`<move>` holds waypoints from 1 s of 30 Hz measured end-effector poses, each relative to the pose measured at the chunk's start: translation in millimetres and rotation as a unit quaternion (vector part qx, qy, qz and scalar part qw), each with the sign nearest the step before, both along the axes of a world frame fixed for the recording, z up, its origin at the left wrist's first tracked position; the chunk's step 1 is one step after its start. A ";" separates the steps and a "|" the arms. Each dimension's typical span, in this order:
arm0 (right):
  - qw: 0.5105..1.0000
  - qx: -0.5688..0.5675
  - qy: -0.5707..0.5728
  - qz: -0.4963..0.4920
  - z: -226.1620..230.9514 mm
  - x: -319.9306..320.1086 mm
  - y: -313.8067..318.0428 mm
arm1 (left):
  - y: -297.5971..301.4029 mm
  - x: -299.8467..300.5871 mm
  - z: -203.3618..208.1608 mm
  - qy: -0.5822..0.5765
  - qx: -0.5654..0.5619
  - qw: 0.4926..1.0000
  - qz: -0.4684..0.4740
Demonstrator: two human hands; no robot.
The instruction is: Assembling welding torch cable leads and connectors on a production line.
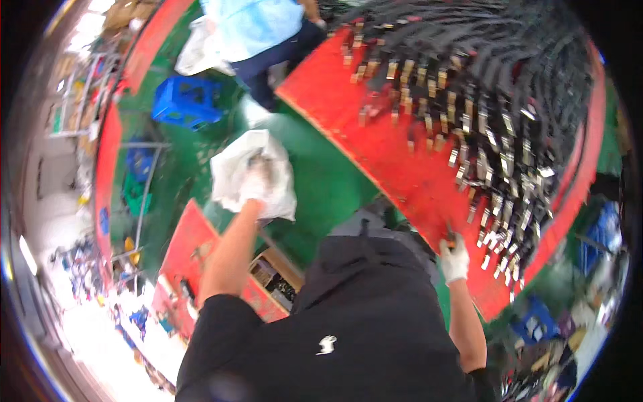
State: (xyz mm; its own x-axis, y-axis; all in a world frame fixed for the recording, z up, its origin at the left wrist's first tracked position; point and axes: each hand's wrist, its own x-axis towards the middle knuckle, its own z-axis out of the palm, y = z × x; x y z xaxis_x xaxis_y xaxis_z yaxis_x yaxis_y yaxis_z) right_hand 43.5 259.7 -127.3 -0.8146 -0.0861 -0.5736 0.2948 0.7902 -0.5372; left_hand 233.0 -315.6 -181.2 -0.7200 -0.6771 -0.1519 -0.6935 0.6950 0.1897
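My left hand, in a white glove, reaches into the mouth of a white sack on the green floor. Its fingers are blurred against the sack, so their state cannot be told. At the edge of a red table, my gloved right hand is closed around a small dark thing with a bit of orange, its kind unclear. Beyond that hand lie many black belt-like straps in a dense pile, their shiny silver and gold metal ends pointing toward me.
A blue plastic stool stands on the floor at the far left. Past the sack is a person in a light blue top. Near my left arm are a smaller red table and a wooden box of small dark parts.
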 end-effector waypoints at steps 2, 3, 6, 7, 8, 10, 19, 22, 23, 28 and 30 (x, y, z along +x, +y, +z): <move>0.996 0.029 0.023 0.086 21.2 -13.9 -43.1 | -75.5 63.2 35.9 -0.057 -0.028 0.998 0.022; 0.994 0.084 0.014 0.070 21.8 -13.9 -43.9 | -49.4 3.5 75.8 -0.105 0.051 0.991 0.072; 0.997 0.015 0.005 0.071 43.4 -34.5 -85.1 | -60.5 29.8 85.3 -0.139 -0.136 0.973 0.122; 0.998 0.003 -0.001 0.067 49.1 -40.6 -92.7 | -56.4 28.0 76.0 -0.132 -0.127 0.976 0.122; 0.999 0.006 0.000 0.054 45.3 -45.6 -94.8 | -50.4 21.2 63.3 -0.125 -0.119 0.977 0.124; 0.995 -0.088 -0.040 0.021 28.4 -54.8 -97.9 | -31.8 7.4 26.0 -0.125 -0.100 0.984 0.076; 0.992 0.054 -0.100 0.050 42.7 -94.3 -127.6 | 127.9 -102.4 17.9 0.091 0.040 0.993 -0.068; 0.994 0.063 -0.083 0.030 43.5 -96.3 -137.0 | 133.2 -115.2 26.1 0.101 0.088 0.988 -0.081; 0.996 0.057 -0.073 0.014 43.0 -97.0 -139.3 | 131.3 -117.7 26.1 0.116 0.081 0.986 -0.088; 0.996 0.060 -0.061 -0.002 43.6 -100.7 -148.3 | 116.0 -118.7 23.4 0.154 0.082 0.980 -0.092; 0.997 0.055 -0.057 -0.005 46.2 -101.4 -153.9 | 110.3 -114.4 15.0 0.185 0.058 0.974 -0.117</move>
State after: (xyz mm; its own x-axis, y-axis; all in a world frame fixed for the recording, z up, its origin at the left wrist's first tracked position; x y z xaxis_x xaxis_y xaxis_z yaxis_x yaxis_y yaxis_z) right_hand -57.9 105.8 -81.1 -0.7444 -0.0109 -0.6676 0.3563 0.8392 -0.4109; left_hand 118.6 -205.2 -166.2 -0.8728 -0.4810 0.0823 -0.3872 0.7853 0.4831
